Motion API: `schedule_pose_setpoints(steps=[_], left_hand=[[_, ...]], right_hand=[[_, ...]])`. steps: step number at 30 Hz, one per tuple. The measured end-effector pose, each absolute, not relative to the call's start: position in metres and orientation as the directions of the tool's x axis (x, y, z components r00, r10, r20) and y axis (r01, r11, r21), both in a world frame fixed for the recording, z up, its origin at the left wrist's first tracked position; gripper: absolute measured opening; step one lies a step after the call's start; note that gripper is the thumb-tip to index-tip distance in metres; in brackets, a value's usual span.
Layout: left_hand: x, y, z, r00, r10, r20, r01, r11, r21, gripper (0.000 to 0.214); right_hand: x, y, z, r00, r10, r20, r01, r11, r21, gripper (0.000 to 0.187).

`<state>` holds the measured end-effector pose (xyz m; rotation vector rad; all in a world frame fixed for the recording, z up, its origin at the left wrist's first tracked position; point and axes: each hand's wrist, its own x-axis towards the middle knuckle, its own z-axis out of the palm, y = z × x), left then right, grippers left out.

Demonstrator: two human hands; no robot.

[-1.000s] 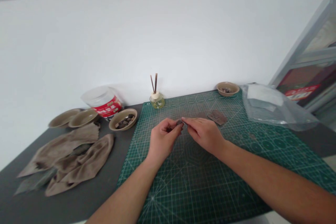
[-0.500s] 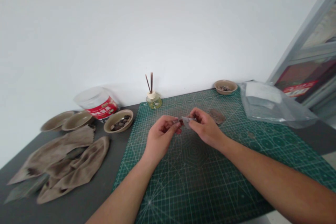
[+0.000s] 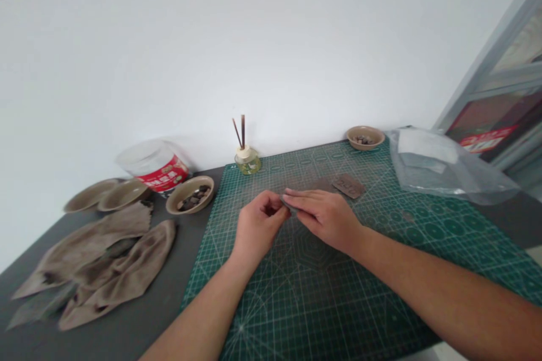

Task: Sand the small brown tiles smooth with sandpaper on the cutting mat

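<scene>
Over the middle of the green cutting mat (image 3: 262, 293) my two hands meet at the fingertips. My left hand (image 3: 259, 225) is closed, thumb against curled fingers; what they pinch is hidden. My right hand (image 3: 328, 215) lies across from it, fingers straight and pressed together over a thin grey sheet (image 3: 288, 201). Only a narrow edge of this sheet shows, at the left fingertips. Just beyond my right hand a brown rectangular piece with printed marks, like the back of sandpaper (image 3: 349, 186), lies flat on the mat.
A bowl of small stones (image 3: 190, 196) stands left of the mat, another bowl (image 3: 365, 139) at the back right. Behind are a reed diffuser (image 3: 248, 161) and a plastic tub (image 3: 156, 166). Brown cloths (image 3: 122, 271) lie left, a clear plastic bag (image 3: 449, 172) right.
My right hand has turned from a pinch to straight fingers laid over the grey sheet, and moved left against my left fingertips. More of the brown piece on the mat shows.
</scene>
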<state>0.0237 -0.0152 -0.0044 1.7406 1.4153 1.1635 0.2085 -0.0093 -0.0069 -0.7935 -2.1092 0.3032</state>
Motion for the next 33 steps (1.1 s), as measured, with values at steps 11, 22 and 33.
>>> schedule_pose_setpoints(steps=[11,22,33], left_hand=[[0.0263,-0.0181,-0.0021,-0.037,0.962,0.269,0.363,-0.238,0.901,0.013],[0.0292,-0.0178,0.0034,-0.074,0.969,0.235,0.272,-0.207,0.940,0.013],[0.0307,-0.0157,0.0009,-0.066,0.965,0.252,0.022,-0.251,0.968,0.018]], right_hand=[[0.2007,-0.0106,-0.0075,-0.461,0.629,0.626,0.539,0.759,-0.366,0.039],[0.2006,-0.0115,-0.0077,-0.475,0.614,0.631,0.538,0.770,-0.345,0.038],[0.2020,-0.0063,-0.0084,-0.350,0.781,0.517,0.632,0.604,-0.485,0.037]])
